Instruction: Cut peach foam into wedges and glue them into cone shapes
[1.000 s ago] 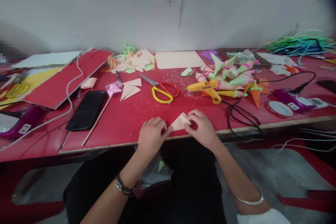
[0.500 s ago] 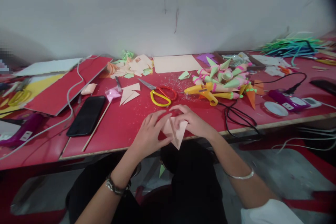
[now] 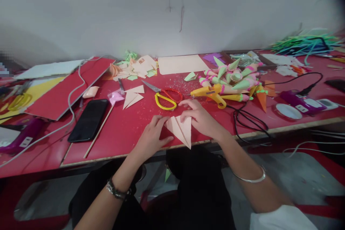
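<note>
A folded piece of pale peach paper [image 3: 181, 130] lies at the table's front edge, creased down the middle, its point reaching past the edge towards me. My left hand [image 3: 151, 136] holds the paper's left corner with bent fingertips, the thumb spread below. At the upper right of the paper, my right hand [image 3: 203, 119] grips it with curled fingers; the fingertips are partly hidden. Just beyond my hands rest scissors [image 3: 165, 101] with one yellow and one red handle. Cut peach paper pieces [image 3: 132, 99] lie to their left.
A yellow glue gun [image 3: 210, 93] lies right of the scissors, before a heap of paper cones [image 3: 234, 75]; its black cord [image 3: 249, 129] coils near the edge. Left are a phone [image 3: 88, 120], a wooden stick [image 3: 98, 133] and a red board [image 3: 71, 90]. Purple power strips [image 3: 302, 102] sit further out.
The paper has turned slightly, its point swinging to the right. My left hand has drawn a little left, its thumb coming off the paper. My right hand has shifted slightly right and up.
</note>
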`<state>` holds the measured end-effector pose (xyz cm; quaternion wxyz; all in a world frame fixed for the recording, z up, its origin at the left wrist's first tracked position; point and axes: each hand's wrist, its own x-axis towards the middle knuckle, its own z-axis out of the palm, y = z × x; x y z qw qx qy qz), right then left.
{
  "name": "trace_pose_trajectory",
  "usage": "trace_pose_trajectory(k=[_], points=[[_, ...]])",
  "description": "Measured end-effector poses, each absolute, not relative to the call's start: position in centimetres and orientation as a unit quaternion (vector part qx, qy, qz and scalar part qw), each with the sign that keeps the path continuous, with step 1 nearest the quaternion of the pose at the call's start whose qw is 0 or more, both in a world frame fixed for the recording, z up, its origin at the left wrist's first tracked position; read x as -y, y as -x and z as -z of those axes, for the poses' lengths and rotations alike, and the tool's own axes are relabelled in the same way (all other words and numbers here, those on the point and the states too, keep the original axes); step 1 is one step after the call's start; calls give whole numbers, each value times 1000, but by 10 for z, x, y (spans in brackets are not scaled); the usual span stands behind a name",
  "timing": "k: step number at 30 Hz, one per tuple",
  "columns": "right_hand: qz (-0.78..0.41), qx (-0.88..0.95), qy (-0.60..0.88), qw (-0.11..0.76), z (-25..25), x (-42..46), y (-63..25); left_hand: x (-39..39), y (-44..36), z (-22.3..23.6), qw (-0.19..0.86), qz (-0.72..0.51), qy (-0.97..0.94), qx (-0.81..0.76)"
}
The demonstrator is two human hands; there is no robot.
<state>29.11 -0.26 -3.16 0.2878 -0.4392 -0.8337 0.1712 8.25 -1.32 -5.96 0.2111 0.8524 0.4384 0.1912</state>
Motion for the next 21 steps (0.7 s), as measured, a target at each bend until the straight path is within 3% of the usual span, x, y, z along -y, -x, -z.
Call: trace_pose_trajectory(k=[7, 11, 16, 21], points=[[-52, 779, 511, 361, 25, 36, -296, 9, -92, 62, 193, -209, -852, -439], [23, 771, 554, 314, 37, 62, -285, 11, -99, 62, 206, -217, -851, -432], [-42, 750, 627, 205, 55, 74, -279, 15, -101, 60, 189, -214, -849, -444], [-152, 771, 580, 215, 47, 69, -277, 16, -101, 61, 215, -240, -857, -402]])
